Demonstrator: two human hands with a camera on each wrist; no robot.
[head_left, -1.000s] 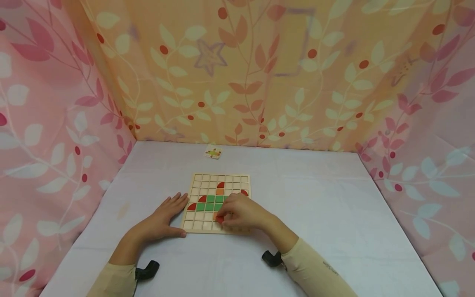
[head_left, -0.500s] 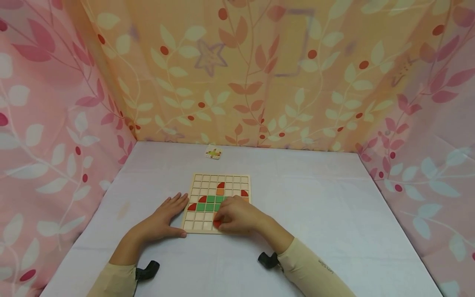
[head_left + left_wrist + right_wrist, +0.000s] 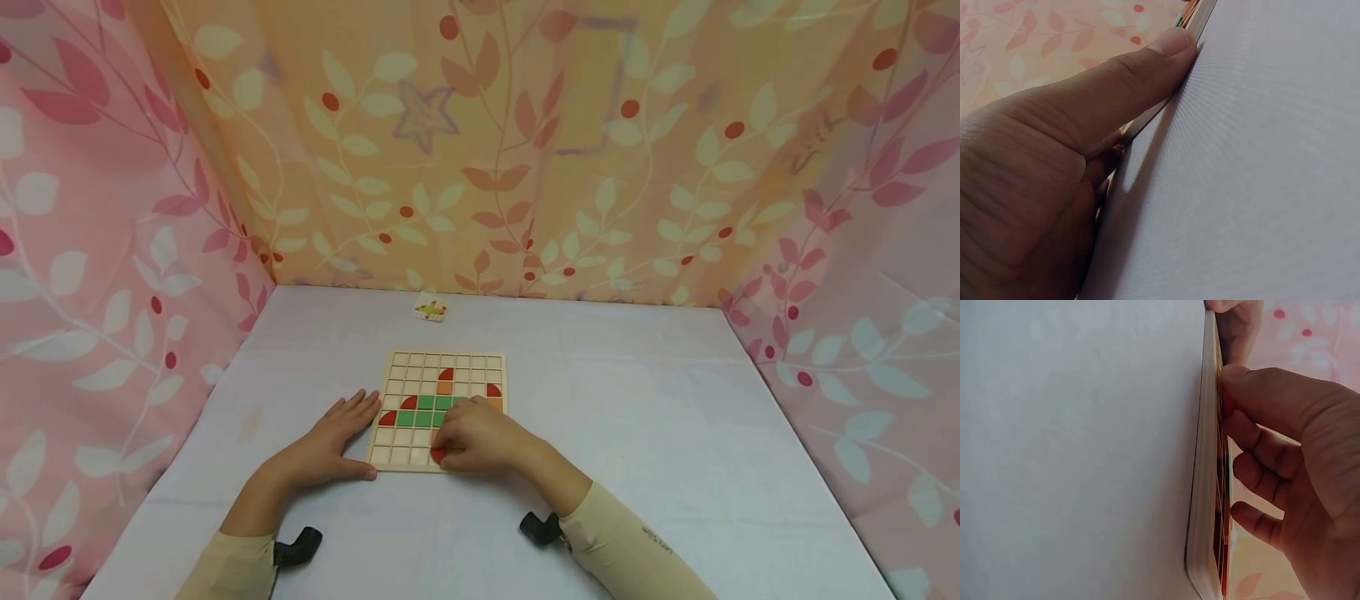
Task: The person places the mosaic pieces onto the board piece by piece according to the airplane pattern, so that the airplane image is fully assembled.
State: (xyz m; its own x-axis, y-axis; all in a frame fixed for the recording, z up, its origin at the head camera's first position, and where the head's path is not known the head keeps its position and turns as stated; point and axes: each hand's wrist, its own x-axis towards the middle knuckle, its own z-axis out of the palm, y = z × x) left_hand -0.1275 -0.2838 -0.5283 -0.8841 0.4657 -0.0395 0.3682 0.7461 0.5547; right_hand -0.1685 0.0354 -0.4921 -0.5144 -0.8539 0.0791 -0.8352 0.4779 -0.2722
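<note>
A wooden grid board (image 3: 401,456) lies on the white table with coloured tiles in its cells. My left hand (image 3: 330,442) lies flat at its left side, fingertips at the edge and thumb at the near left corner. Over the near right part of the board, my right hand (image 3: 483,435) pinches a red quarter-round tile (image 3: 438,455) between thumb and forefinger, in the nearest row. The right wrist view shows the red tile (image 3: 1228,402) right at the board's surface. Green tiles (image 3: 424,410) fill the middle; my right hand hides several cells.
A small pattern card (image 3: 431,308) with a green and red figure lies behind the board. Floral curtains (image 3: 480,167) close off the back and both sides of the table. Black wrist-worn pieces (image 3: 298,547) stick out by both sleeves.
My right hand has moved slightly toward me and left, bringing the red tile down into the nearest row; over the last half second it barely moves. My left hand stays put.
</note>
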